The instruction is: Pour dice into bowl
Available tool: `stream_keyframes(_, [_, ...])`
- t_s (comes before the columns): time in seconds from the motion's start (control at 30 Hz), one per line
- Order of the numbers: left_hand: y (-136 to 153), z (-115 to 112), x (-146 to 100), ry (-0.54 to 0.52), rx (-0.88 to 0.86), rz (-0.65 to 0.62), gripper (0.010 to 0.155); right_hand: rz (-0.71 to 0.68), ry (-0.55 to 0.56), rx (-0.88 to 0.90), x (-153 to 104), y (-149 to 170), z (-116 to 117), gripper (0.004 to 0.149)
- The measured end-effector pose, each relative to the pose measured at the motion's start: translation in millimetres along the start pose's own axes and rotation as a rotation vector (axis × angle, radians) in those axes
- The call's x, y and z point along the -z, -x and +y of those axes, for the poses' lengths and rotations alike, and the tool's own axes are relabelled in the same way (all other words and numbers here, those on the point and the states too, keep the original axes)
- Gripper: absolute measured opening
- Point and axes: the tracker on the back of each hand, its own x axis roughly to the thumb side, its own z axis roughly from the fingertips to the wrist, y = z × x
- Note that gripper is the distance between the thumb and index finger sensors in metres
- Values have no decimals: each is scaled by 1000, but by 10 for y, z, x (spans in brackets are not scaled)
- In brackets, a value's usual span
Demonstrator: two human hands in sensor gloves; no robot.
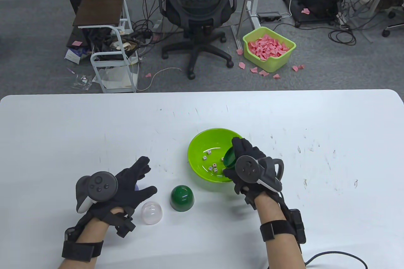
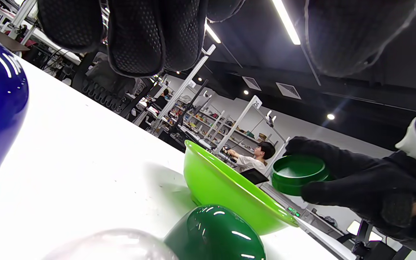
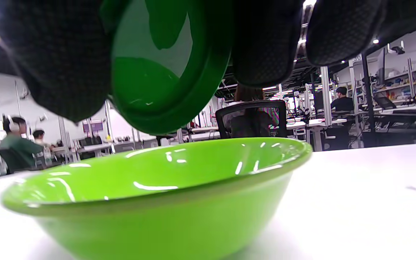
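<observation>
Dice [image 1: 212, 165] lie in the bowl [image 1: 197, 143] on the counter, where the right hand [image 1: 249, 168] clamps a tipped green cup [image 1: 229, 158] over its right side. Light, hard and slick, the cup looks best gripped round its wall. Left hand [image 1: 126, 184] rests open, holding nothing, at near left.

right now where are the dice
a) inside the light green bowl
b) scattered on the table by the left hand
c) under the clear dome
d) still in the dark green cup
a: the table view shows the dice lying on the floor of the light green bowl, while the dark green cup held tipped over it by the right hand looks empty.
</observation>
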Motion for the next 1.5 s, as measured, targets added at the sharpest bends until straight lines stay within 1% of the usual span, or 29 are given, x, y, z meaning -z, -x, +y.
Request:
stream_keyframes(0.23, [5, -55, -4, 16, 24, 0, 91, 38, 91, 226, -250, 119, -48, 98])
stream_keyframes(0.37, [1, -67, -7, 21, 23, 3, 91, 100, 131, 431, -389, 259, -53, 97])
stream_keyframes(0.53, [-28, -84, -12, 29, 51, -1, 91, 138, 156, 626, -507, 373, -13, 97])
stream_keyframes(0.67, [-57, -88, -26, 35, 79, -3, 91, 126, 136, 670, -543, 410, 67, 97])
stream_keyframes(0.8, [-87, -96, -29, 55, 131, 13, 90, 99, 120, 678, -539, 417, 64, 97])
stream_keyframes(0.87, [-108, -129, -21, 94, 173, 27, 90, 93, 125, 686, -549, 419, 56, 97])
stream_keyframes(1.07, [-232, -334, 12, 308, 380, 102, 91, 75, 129, 689, -568, 403, 37, 97])
stream_keyframes(1.1, [-246, -363, 14, 329, 410, 110, 91, 73, 131, 688, -570, 397, 34, 97])
stream_keyframes(1.17, [-268, -438, 20, 381, 484, 140, 92, 66, 130, 684, -573, 383, 30, 97])
stream_keyframes(1.27, [-276, -543, 27, 489, 572, 203, 93, 59, 127, 671, -578, 370, 35, 97])
stream_keyframes(1.43, [-239, -677, 42, 591, 610, 248, 91, 55, 110, 658, -581, 343, 65, 97])
stream_keyframes(1.5, [-232, -697, 43, 597, 613, 253, 89, 51, 104, 653, -583, 331, 73, 97])
